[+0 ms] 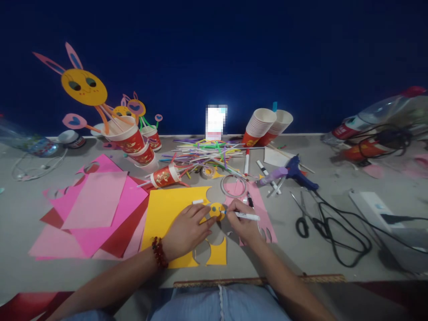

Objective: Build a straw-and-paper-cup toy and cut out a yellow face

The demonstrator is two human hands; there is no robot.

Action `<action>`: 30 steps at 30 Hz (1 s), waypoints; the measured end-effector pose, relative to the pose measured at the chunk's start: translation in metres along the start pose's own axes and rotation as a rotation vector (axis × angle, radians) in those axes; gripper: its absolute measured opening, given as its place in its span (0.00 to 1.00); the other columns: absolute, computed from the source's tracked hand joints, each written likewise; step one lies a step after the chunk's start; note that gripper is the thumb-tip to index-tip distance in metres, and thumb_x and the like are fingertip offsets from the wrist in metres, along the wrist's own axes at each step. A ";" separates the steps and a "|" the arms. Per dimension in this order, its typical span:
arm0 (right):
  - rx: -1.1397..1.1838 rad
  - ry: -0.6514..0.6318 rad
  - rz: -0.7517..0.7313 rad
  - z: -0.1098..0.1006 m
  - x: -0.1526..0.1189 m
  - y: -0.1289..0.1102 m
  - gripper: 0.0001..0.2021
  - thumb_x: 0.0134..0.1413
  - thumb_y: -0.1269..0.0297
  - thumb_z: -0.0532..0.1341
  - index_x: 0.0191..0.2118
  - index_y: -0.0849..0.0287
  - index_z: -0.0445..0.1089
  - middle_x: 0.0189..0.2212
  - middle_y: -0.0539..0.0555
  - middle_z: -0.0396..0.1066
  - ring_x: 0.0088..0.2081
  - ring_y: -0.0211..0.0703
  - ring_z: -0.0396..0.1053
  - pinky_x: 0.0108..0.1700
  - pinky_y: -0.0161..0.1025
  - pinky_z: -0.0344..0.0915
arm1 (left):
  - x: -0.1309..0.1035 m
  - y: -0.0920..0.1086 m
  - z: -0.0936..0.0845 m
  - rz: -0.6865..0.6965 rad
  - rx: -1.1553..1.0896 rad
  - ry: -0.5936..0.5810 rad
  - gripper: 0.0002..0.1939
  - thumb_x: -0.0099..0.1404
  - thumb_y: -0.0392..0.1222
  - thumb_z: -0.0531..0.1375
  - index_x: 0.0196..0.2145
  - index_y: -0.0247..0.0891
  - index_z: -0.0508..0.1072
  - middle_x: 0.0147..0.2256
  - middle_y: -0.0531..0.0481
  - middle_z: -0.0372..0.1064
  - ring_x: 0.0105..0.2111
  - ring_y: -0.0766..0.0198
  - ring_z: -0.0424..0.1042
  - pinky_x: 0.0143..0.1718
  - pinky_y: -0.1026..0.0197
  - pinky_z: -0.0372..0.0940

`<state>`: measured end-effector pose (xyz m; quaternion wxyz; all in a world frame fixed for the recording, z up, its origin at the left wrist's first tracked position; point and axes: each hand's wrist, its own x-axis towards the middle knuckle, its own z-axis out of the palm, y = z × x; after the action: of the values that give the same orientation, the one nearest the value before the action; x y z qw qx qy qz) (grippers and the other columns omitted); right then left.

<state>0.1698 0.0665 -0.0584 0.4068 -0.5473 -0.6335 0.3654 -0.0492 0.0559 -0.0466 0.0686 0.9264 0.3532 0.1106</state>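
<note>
My left hand (190, 229) lies flat, fingers extended, over a yellow paper sheet (167, 207) with round cut-outs. Its fingertips rest at the edge of a small yellow paper circle (217, 210) that bears a dark green-blue eye spot. In my right hand (244, 223) is a white marker (247, 216), its tip touching the right part of the circle. A white marker cap (198, 202) sits on the yellow sheet above my left hand. Below the circle is a yellow paper scrap (217, 252). Pink cut paper (259, 200) lies under and beside my right hand.
Pink and red sheets (96, 200) are piled at the left. Paper cups (125, 136) with yellow bunny faces (84, 87) stand behind them. Colourful pipe cleaners (207, 154) lie at the back. Rightward are a glue gun (296, 174), scissors (302, 223) and looped black cable (354, 263).
</note>
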 end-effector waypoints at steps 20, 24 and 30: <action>0.036 0.085 0.024 0.000 0.001 -0.008 0.09 0.50 0.71 0.55 0.22 0.54 0.58 0.17 0.45 0.58 0.22 0.38 0.57 0.24 0.34 0.54 | -0.001 0.000 0.002 -0.008 -0.011 -0.010 0.21 0.69 0.46 0.59 0.59 0.44 0.67 0.57 0.44 0.67 0.57 0.51 0.64 0.57 0.47 0.62; 0.041 0.084 0.021 0.001 0.002 -0.007 0.09 0.51 0.69 0.56 0.22 0.55 0.59 0.18 0.46 0.60 0.23 0.38 0.58 0.25 0.35 0.55 | 0.000 0.000 0.001 -0.008 -0.013 -0.012 0.20 0.69 0.45 0.59 0.58 0.44 0.67 0.58 0.44 0.67 0.57 0.51 0.64 0.58 0.47 0.62; 0.043 0.061 0.034 0.001 0.001 -0.005 0.08 0.53 0.68 0.55 0.24 0.54 0.60 0.15 0.43 0.59 0.19 0.37 0.57 0.23 0.34 0.55 | 0.000 0.000 0.000 -0.003 -0.006 -0.008 0.19 0.70 0.45 0.58 0.57 0.43 0.68 0.57 0.44 0.67 0.56 0.50 0.64 0.57 0.47 0.62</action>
<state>0.1665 0.0669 -0.0540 0.4312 -0.5601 -0.6034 0.3692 -0.0488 0.0557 -0.0470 0.0730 0.9262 0.3538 0.1078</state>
